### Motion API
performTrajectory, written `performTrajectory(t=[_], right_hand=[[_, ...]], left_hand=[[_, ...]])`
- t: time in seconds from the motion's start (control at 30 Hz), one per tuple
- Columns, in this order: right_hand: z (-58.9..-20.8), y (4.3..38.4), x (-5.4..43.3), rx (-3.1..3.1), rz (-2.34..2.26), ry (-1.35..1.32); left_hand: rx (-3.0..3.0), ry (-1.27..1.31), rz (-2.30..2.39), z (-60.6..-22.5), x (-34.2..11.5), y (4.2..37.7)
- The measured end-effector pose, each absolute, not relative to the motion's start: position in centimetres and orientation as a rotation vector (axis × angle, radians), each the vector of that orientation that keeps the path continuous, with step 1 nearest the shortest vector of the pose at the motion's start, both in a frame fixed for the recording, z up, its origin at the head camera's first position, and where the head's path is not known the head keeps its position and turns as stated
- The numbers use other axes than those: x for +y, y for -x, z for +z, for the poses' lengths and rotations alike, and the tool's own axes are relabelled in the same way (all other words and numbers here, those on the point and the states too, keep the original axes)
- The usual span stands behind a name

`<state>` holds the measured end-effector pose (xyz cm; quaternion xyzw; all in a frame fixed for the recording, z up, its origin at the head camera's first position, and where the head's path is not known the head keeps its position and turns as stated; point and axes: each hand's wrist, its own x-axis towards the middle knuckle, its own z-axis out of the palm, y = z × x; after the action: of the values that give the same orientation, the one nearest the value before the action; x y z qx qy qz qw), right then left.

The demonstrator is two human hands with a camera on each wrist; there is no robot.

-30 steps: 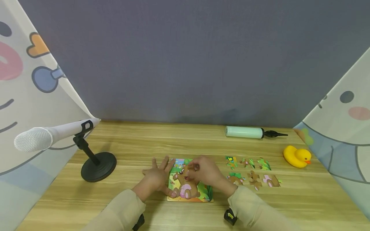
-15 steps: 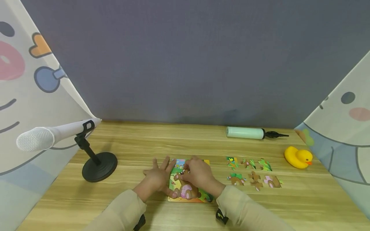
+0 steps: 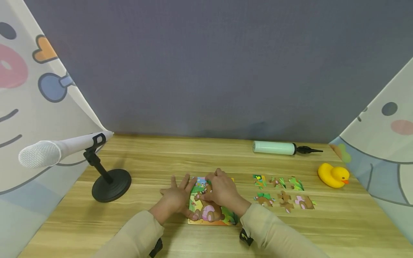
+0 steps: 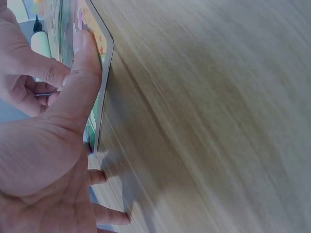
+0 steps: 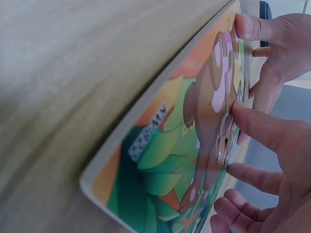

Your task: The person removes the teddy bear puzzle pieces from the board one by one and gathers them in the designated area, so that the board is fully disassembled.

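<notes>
Head cam: L hand (image 3: 175,200) spread wide, fingers fanned, thumb on the near-L corner of the puzzle board (image 3: 216,222), index tip by its far-L corner, other fingertips on the wood table (image 3: 155,150) just L of it. R hand (image 3: 224,190) is just R of the L hand, over the far-R part of the board, knuckles up, covering some of the bear print (image 3: 209,211). Per R wrist cam, its thumb + index tips are down on the print w/ a narrow gap btwn; other fingers bent. Can't tell if R hand pinches a pc. or only presses. Board lies flat on the table, btwn & under the hands; green leaves print on the R hand's side, nr the R wrist.

Six loose puzzle pcs (image 3: 265,200) lie R of the R hand, approx. 2 rows of 3, spaced apart. Yellow duck (image 3: 333,175) sits farther R, past the pcs. Pale-green cylinder (image 3: 274,147) w/ black nozzle lies beyond the R hand & off to its R. White mic (image 3: 61,147) on a black stand (image 3: 111,182), well L of the L hand. Grey backdrop (image 3: 206,71) stands beyond both hands. Both forearms in beige sleeves (image 3: 133,233).
</notes>
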<state>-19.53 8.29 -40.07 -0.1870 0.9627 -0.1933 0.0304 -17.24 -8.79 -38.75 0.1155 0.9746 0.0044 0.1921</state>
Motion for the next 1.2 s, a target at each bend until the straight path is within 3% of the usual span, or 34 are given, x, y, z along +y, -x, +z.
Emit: performTrajectory(t=[0.7,0.97,1.2], right_hand=[[-40.22,19.54,8.33,2.925,-0.623,0.691],[-40.14,19.41,8.4,3.017,-0.534,0.607],[-40.17,19.8,9.24,2.861,-0.755,0.723]], left_hand=[[2.741,-0.328,0.001,-39.01,-8.72,17.34],[2.739,-0.325,0.003,-38.89,-8.72,17.29],[2.727,-0.323,0.005,-38.97,-8.78,17.4]])
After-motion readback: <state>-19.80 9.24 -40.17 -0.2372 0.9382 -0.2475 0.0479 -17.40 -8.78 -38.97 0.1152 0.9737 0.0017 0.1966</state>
